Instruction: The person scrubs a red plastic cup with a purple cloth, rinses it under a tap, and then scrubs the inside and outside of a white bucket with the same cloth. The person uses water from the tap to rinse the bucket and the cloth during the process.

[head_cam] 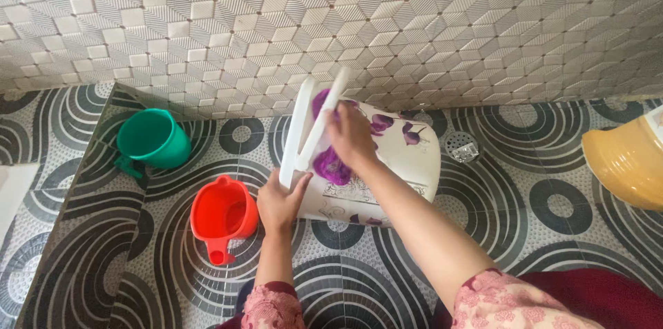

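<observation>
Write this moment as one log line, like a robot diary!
left hand: steadies white stool | right hand: rubs purple scrubber on it | red mug beside

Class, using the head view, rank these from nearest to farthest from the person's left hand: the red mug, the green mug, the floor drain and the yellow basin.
Measured from the left hand:
1. Red mug, just to its left on the floor.
2. Green mug, farther left, by the raised step.
3. Floor drain, to the right, past the white stool.
4. Yellow basin, at the far right edge.
</observation>
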